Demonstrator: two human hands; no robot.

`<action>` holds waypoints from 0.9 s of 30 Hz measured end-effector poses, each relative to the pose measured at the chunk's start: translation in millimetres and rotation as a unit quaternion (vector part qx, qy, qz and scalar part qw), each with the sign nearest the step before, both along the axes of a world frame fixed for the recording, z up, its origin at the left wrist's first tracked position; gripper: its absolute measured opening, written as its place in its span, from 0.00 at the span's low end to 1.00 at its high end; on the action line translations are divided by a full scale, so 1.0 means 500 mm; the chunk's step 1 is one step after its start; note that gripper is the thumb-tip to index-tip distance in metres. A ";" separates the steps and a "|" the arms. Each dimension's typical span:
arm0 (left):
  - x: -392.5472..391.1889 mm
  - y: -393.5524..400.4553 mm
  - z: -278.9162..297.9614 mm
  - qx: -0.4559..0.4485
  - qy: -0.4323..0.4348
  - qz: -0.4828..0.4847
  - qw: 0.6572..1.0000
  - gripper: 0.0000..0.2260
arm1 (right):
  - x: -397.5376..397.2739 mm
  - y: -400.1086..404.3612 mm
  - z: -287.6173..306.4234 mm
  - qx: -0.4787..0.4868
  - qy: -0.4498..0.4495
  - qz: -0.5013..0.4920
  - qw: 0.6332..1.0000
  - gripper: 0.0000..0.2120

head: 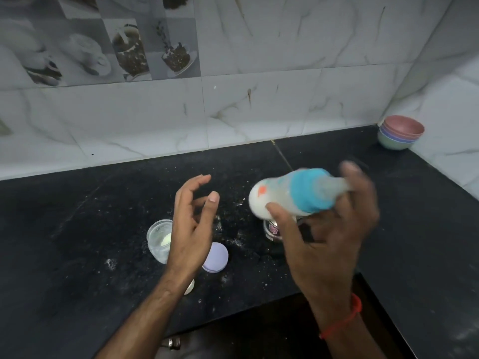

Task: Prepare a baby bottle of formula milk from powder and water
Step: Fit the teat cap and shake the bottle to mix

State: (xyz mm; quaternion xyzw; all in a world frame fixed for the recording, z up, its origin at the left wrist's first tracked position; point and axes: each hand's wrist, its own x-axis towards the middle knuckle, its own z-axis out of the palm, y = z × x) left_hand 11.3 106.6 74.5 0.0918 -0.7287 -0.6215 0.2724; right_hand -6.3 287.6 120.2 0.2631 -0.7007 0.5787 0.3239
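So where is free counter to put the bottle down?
Bare counter lies left of the jar, and more between the right hand holding the bottle and the bowls. Around the jar and lid it is crowded.

Stacked bowls (401, 132) in counter (77, 229) corner.

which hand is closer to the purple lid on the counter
Left. The left hand hangs open just above the purple lid, its wrist beside it. The right hand is further off to the right, holding the baby bottle.
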 end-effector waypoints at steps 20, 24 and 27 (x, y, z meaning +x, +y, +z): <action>-0.003 0.017 0.001 0.039 -0.016 -0.007 0.999 0.19 | -0.021 0.017 0.024 0.046 -0.034 0.022 0.998 0.45; -0.005 0.020 0.003 0.043 -0.017 -0.007 0.999 0.19 | -0.040 0.004 0.000 0.093 -0.038 0.005 0.995 0.40; -0.005 0.021 0.007 0.045 -0.014 -0.011 0.999 0.19 | -0.039 0.012 -0.003 0.138 -0.088 0.037 0.986 0.42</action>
